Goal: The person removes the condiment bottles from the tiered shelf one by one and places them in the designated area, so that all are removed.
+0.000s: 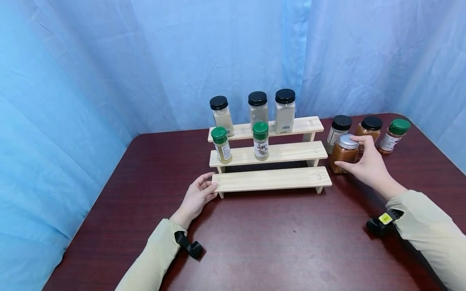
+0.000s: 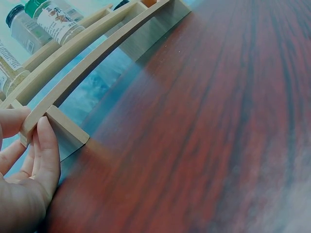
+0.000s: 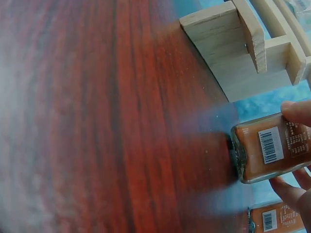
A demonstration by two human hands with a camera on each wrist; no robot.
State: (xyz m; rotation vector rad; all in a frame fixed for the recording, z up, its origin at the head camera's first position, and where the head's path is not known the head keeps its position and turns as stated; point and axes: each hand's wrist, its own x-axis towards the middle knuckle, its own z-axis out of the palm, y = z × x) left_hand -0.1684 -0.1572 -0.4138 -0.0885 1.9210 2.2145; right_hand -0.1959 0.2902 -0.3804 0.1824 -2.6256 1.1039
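My left hand (image 1: 194, 198) pinches the left end of the lowest tier of a three-step wooden rack (image 1: 271, 180), thumb above and fingers beneath in the left wrist view. To the right of the rack, my right hand (image 1: 369, 165) grips a spice jar (image 1: 344, 157) with a silver lid and orange-brown contents. A barcode label (image 3: 271, 145) shows on this jar in the right wrist view, its base close to the table. On the middle tier stand two green-capped spice bottles (image 1: 261, 147). The top tier bears three black-lidded jars (image 1: 284, 115).
Behind the held jar stand a black-lidded jar (image 1: 337, 131), another black-lidded jar (image 1: 369, 126) with orange-brown contents, and a green-capped bottle (image 1: 391, 139). Blue curtains (image 1: 204, 52) hang along the back and sides of the dark red wooden table (image 1: 269, 242).
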